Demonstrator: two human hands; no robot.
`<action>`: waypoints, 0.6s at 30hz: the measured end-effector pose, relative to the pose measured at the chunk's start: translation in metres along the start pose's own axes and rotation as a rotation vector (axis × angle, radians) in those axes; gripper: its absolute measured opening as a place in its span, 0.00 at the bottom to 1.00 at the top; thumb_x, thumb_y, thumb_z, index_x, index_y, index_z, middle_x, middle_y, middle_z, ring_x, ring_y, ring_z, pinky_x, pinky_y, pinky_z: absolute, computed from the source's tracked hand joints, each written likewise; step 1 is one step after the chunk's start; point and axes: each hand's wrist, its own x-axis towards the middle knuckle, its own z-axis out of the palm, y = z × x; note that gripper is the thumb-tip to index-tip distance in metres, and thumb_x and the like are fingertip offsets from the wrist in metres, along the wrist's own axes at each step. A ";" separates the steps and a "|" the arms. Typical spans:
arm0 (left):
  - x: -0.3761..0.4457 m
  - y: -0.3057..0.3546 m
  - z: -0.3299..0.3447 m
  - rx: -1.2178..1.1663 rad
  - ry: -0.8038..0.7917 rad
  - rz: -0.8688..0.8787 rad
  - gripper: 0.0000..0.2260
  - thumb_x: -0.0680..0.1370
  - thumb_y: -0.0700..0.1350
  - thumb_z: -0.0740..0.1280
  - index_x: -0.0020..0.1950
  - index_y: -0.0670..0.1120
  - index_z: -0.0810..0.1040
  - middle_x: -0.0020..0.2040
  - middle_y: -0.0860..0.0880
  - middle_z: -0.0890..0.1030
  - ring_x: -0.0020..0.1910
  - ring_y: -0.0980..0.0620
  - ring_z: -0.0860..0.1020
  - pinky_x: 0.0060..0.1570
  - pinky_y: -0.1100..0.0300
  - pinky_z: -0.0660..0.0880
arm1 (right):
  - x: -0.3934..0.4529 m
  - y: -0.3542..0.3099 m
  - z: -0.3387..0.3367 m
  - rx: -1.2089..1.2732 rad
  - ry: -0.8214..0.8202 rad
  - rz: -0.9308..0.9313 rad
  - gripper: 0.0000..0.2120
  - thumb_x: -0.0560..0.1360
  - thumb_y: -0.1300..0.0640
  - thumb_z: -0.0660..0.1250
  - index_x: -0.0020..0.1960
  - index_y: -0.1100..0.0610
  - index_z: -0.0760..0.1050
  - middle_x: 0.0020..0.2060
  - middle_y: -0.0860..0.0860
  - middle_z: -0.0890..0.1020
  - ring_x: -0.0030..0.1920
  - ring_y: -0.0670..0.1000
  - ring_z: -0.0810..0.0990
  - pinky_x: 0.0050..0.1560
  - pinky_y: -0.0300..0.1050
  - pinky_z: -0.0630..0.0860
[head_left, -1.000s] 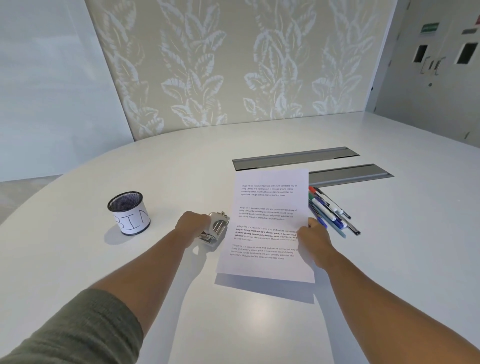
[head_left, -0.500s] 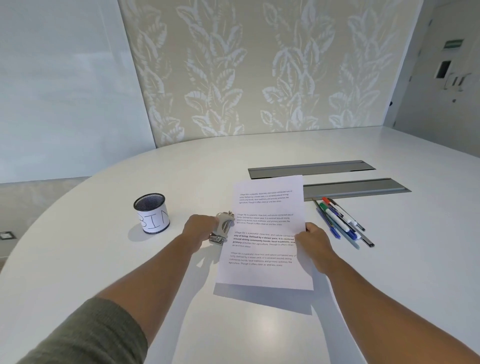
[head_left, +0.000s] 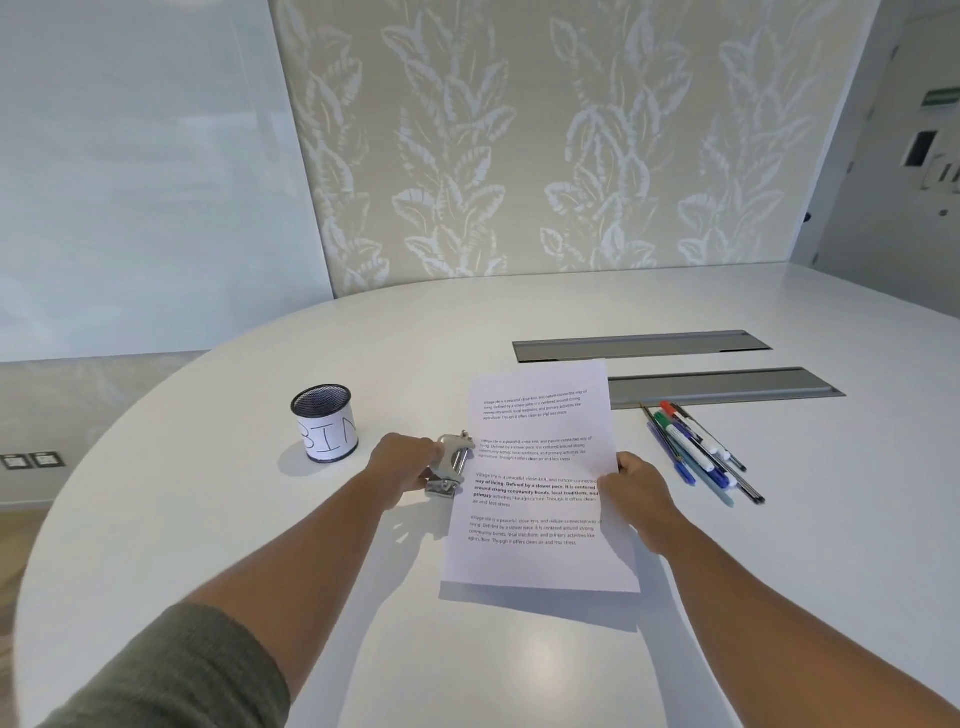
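Clearly, the left hand (head_left: 400, 462) is curled around a shiny silver metal tool (head_left: 451, 465). It may be a stapler or a hole punch, I cannot tell which. The hand holds it at the left edge of a white printed sheet of paper (head_left: 540, 467). The right hand (head_left: 636, 491) pinches the right edge of the same sheet, with the thumb on top.

I think the risk is in the alignment. The sheet is held only by one pinch and by the mouth of the tool, so it can turn or bend when the left hand presses. Then the mark would land crooked, or too near the edge, and the thin paper could tear there. The tool may also slide on the smooth surface if it is pressed at an angle.

The sheet lies between both hands, slightly above the white round table (head_left: 467, 665), and a shadow shows under its near edge. It looks thin and flat and carries four short blocks of black text, the third partly in bold.

Farther out, a black mesh cup with a white label "BIN" (head_left: 326, 423) stands left of the left hand. A bundle of coloured pens and markers (head_left: 696, 449) lies to the right of the sheet. Two grey metal slots (head_left: 641, 345) are set in the table behind.
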 end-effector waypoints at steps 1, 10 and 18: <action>-0.001 0.000 0.000 -0.004 -0.003 0.001 0.15 0.72 0.34 0.68 0.57 0.30 0.79 0.48 0.38 0.83 0.51 0.42 0.85 0.58 0.46 0.80 | 0.000 0.000 0.000 -0.005 -0.001 -0.011 0.13 0.73 0.67 0.58 0.53 0.60 0.77 0.49 0.57 0.84 0.54 0.61 0.81 0.50 0.54 0.79; -0.009 0.002 -0.002 -0.010 -0.032 0.001 0.15 0.73 0.34 0.68 0.58 0.30 0.79 0.52 0.36 0.84 0.47 0.43 0.85 0.54 0.51 0.82 | 0.000 -0.004 0.002 0.007 0.010 -0.063 0.12 0.73 0.66 0.59 0.52 0.59 0.77 0.48 0.56 0.84 0.52 0.61 0.82 0.53 0.58 0.80; -0.011 -0.001 -0.005 0.001 -0.082 -0.020 0.12 0.75 0.34 0.67 0.57 0.31 0.79 0.50 0.37 0.85 0.42 0.44 0.84 0.48 0.52 0.83 | -0.001 0.001 0.002 -0.024 -0.043 -0.025 0.13 0.72 0.66 0.58 0.50 0.57 0.79 0.47 0.56 0.84 0.50 0.59 0.82 0.48 0.51 0.79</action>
